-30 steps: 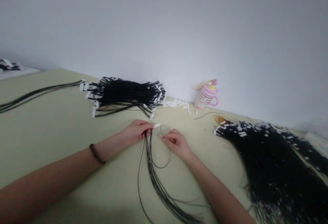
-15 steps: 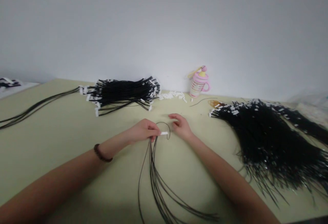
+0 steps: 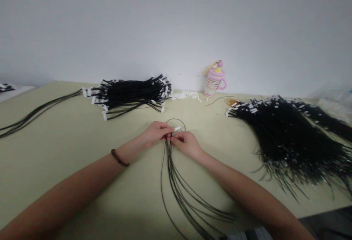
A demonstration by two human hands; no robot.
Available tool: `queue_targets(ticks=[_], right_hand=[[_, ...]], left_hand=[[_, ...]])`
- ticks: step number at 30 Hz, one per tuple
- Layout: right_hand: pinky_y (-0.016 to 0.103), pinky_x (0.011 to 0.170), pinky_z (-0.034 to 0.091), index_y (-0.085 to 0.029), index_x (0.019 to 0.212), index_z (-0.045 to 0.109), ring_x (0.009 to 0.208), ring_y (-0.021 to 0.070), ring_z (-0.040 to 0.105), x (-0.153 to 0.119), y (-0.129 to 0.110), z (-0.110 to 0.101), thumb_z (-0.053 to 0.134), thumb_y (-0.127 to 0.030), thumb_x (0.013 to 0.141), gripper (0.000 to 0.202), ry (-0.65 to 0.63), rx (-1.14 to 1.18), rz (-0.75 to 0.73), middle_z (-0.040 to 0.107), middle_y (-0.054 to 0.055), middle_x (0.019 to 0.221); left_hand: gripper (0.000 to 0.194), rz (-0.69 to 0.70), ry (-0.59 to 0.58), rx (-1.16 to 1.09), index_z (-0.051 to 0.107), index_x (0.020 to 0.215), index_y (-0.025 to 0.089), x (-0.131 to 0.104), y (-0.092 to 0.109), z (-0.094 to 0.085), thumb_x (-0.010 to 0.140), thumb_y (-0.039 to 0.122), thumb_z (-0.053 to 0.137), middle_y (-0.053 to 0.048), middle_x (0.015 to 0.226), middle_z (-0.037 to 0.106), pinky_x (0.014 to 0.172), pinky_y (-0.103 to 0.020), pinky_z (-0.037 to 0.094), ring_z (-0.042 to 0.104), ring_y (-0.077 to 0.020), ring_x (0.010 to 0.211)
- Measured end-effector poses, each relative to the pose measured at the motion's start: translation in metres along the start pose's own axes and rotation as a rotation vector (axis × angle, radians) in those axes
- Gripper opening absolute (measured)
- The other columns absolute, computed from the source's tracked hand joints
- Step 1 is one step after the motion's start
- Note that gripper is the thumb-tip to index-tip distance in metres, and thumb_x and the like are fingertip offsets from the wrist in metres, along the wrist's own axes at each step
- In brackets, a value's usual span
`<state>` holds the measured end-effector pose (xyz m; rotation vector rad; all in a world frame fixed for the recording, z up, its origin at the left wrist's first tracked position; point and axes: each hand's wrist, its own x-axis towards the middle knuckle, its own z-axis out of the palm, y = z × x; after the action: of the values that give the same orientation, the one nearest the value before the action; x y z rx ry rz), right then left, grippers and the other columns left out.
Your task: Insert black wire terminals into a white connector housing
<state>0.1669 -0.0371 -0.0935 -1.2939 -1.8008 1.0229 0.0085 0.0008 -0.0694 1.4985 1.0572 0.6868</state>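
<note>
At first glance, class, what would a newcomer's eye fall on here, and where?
The broad spread of black strands at right strikes first. Next is the pink cup at the back, right of centre. In the middle, left fingers and right fingers are close together at the top of a dark bundle.

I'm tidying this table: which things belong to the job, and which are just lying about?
Belongs:
dark wires in the left hand
white piece at its fingertips
likely: left wire pile, right wire pile, loose white pieces

Apparently lying about:
pink cup
orange loops
</note>
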Motion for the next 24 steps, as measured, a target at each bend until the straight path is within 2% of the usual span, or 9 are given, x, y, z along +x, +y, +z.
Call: queue_targets(ticks=[5, 9, 11, 13, 14, 17, 19, 22, 24], right_hand=[[0.018, 0.047, 0.031, -0.013, 0.064, 0.058, 0.047, 0.0066, 0.042, -0.001, -0.004, -0.007, 0.050, -0.021, 0.075, 0.016, -0.057, 0.130, 0.103, 0.052, -0.002, 0.053], [0.018, 0.041, 0.025, -0.011, 0.071, 0.058, 0.042, 0.0036, 0.036, -0.029, -0.020, -0.026, 0.055, -0.019, 0.070, 0.008, -0.170, 0.346, 0.265, 0.059, 0.001, 0.061], [0.018, 0.039, 0.022, -0.012, 0.083, 0.059, 0.040, 0.0031, 0.033, -0.048, -0.030, -0.042, 0.060, -0.023, 0.069, 0.018, -0.186, 0.491, 0.323, 0.061, 0.001, 0.062], [0.019, 0.040, 0.025, -0.015, 0.097, 0.059, 0.042, 0.0046, 0.037, -0.068, -0.039, -0.064, 0.063, -0.024, 0.070, 0.029, -0.083, 0.522, 0.262, 0.061, -0.001, 0.061], [0.019, 0.039, 0.024, -0.018, 0.097, 0.059, 0.041, 0.0050, 0.038, -0.078, -0.044, -0.076, 0.063, -0.024, 0.072, 0.026, -0.011, 0.534, 0.184, 0.060, -0.001, 0.060], [0.022, 0.038, 0.023, -0.024, 0.074, 0.063, 0.044, 0.0066, 0.046, -0.103, -0.059, -0.114, 0.067, -0.029, 0.070, 0.007, 0.262, 0.557, -0.064, 0.059, -0.001, 0.057], [0.026, 0.038, 0.019, -0.025, 0.074, 0.067, 0.041, 0.0057, 0.043, -0.112, -0.069, -0.137, 0.058, -0.040, 0.074, 0.017, 0.382, 0.544, -0.153, 0.057, 0.001, 0.055], [0.030, 0.042, 0.013, -0.029, 0.078, 0.069, 0.043, 0.0042, 0.043, -0.109, -0.074, -0.154, 0.050, -0.039, 0.080, 0.021, 0.557, 0.441, -0.217, 0.060, 0.002, 0.061], [0.029, 0.044, 0.018, -0.031, 0.078, 0.069, 0.049, 0.0064, 0.048, -0.093, -0.066, -0.151, 0.056, -0.033, 0.078, 0.013, 0.646, 0.371, -0.275, 0.061, 0.000, 0.066]], left_hand=[[0.025, -0.027, 0.000, -0.003, 0.063, 0.064, 0.012, -0.002, 0.003, 0.003, 0.071, 0.035, 0.060, -0.001, 0.054, 0.055, 0.049, -0.022, 0.033, 0.047, -0.0093, 0.051], [0.029, -0.033, -0.005, 0.023, 0.062, 0.063, 0.013, 0.000, 0.000, 0.002, 0.070, 0.040, 0.061, 0.000, 0.052, 0.055, 0.047, -0.022, 0.030, 0.044, -0.0086, 0.048], [0.027, -0.052, 0.017, -0.014, 0.062, 0.063, 0.013, 0.002, -0.003, -0.001, 0.069, 0.040, 0.062, 0.000, 0.054, 0.056, 0.047, -0.022, 0.030, 0.044, -0.0085, 0.048], [0.024, -0.096, 0.030, -0.061, 0.061, 0.063, 0.013, 0.004, -0.002, -0.004, 0.068, 0.036, 0.063, 0.000, 0.055, 0.056, 0.047, -0.022, 0.031, 0.045, -0.0085, 0.049], [0.023, -0.115, 0.025, -0.082, 0.061, 0.062, 0.013, 0.004, -0.001, -0.005, 0.068, 0.035, 0.063, 0.000, 0.055, 0.056, 0.048, -0.022, 0.032, 0.046, -0.0084, 0.049], [0.021, -0.160, -0.005, -0.094, 0.059, 0.059, 0.012, 0.003, 0.008, -0.005, 0.068, 0.030, 0.064, 0.000, 0.054, 0.055, 0.049, -0.022, 0.034, 0.046, -0.0079, 0.048], [0.022, -0.204, 0.000, -0.069, 0.059, 0.057, 0.012, 0.002, 0.012, -0.004, 0.067, 0.030, 0.065, 0.000, 0.052, 0.055, 0.048, -0.022, 0.033, 0.046, -0.0082, 0.047], [0.022, -0.189, -0.008, -0.083, 0.061, 0.060, 0.011, 0.004, 0.009, -0.005, 0.067, 0.032, 0.066, -0.002, 0.054, 0.057, 0.046, -0.022, 0.033, 0.048, -0.0083, 0.047], [0.021, -0.185, -0.020, -0.097, 0.063, 0.062, 0.012, 0.007, 0.003, -0.007, 0.066, 0.032, 0.066, -0.002, 0.055, 0.057, 0.046, -0.022, 0.034, 0.048, -0.0085, 0.048]])
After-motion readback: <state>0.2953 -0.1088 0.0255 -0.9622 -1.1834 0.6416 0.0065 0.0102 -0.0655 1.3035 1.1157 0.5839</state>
